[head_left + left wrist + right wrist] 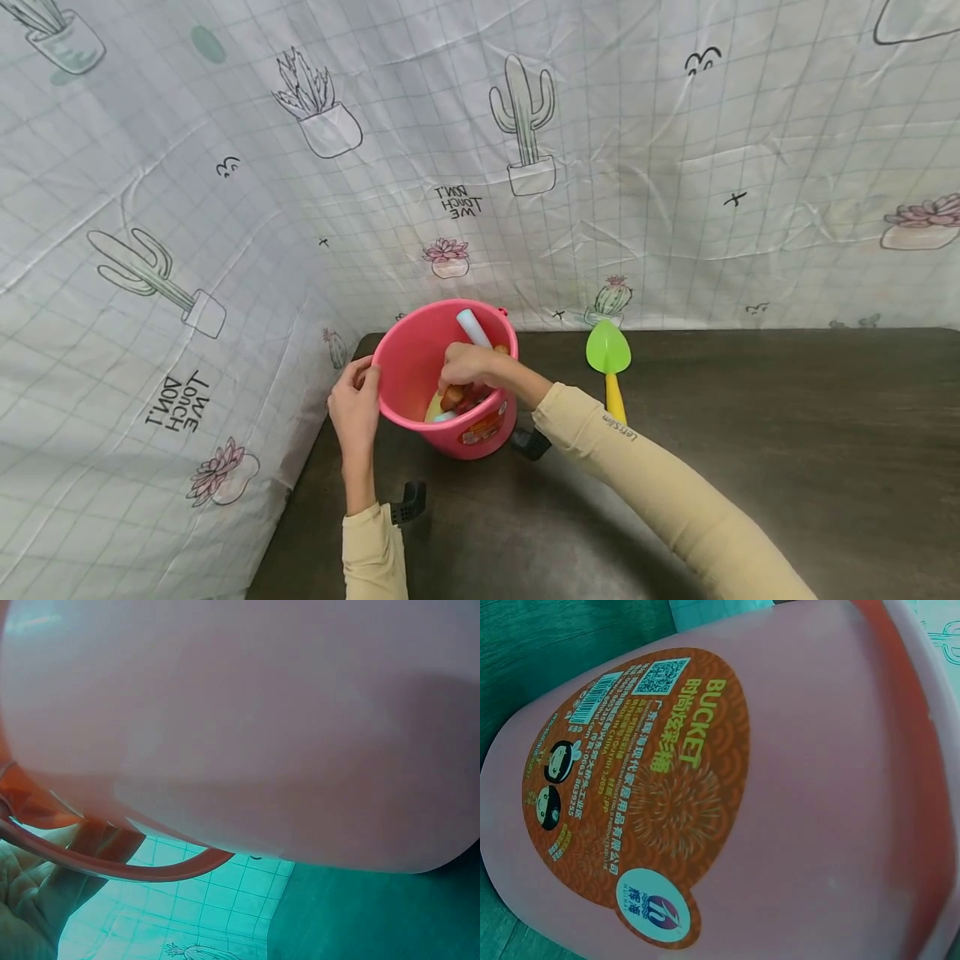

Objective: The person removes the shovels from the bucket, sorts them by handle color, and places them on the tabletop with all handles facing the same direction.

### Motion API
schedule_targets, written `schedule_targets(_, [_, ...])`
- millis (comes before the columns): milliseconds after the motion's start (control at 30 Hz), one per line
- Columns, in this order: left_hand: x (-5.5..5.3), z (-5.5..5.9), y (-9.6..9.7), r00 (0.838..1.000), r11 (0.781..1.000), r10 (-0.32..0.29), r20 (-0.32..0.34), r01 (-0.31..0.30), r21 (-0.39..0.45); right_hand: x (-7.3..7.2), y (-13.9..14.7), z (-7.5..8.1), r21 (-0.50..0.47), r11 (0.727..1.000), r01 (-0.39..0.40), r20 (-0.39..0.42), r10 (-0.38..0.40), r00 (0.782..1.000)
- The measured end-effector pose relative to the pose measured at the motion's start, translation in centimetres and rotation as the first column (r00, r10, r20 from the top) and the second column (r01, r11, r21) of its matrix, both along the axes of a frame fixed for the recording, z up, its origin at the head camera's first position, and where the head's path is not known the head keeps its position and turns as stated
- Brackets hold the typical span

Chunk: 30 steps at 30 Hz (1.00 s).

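A pink bucket (408, 354) stands on the dark table, tilted in the head view so that its inside shows. My left hand (354, 408) grips the rim on the left side. In the left wrist view the fingers of that hand (30, 900) lie behind the bucket's curved handle (172, 871). My right hand (468, 367) reaches down into the bucket, fingertips among the things at the bottom; I cannot tell whether it grips one. Beside it are a pale blue tube (473, 327), orange-brown pieces (452, 397) and a yellow piece (433, 407).
Right of the bucket lies a toy shovel with a green blade (608, 347) and a yellow handle (614, 398). A white curtain (637, 167) printed with cacti hangs behind and to the left of the table (787, 433). An orange label (645, 772) marks the bucket's side.
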<state>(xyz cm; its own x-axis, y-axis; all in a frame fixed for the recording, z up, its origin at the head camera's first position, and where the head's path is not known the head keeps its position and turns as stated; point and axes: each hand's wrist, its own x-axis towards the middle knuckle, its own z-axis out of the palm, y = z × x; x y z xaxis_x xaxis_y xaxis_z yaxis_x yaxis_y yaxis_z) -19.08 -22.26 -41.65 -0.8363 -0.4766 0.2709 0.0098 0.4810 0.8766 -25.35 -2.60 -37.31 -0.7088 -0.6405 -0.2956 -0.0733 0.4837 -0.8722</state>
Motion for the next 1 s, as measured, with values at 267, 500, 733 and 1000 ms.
schedule_targets(267, [-0.2, 0.0, 0.0, 1.000, 1.000, 0.002, -0.003, -0.003, -0.016, -0.1, 0.3, 0.4, -0.034, 0.998, 0.057, 0.052, -0.055, 0.997])
schedule_targets(500, [-0.1, 0.1, 0.1, 1.000, 1.000, 0.008, 0.002, -0.008, -0.011, -0.1, 0.4, 0.4, -0.035, 0.996, 0.081, 0.066, -0.079, 0.995])
schedule_targets(733, [-0.2, 0.0, 0.2, 1.000, 1.000, 0.015, 0.009, -0.015, -0.007, -0.3, 0.6, 0.6, -0.097, 0.989, 0.111, 0.131, -0.097, 0.987])
schedule_targets(1000, [-0.2, 0.1, 0.3, 1.000, 1.000, 0.019, 0.001, -0.019, -0.012, -0.6, 1.1, 1.3, -0.113, 0.988, 0.104, 0.184, -0.082, 0.980])
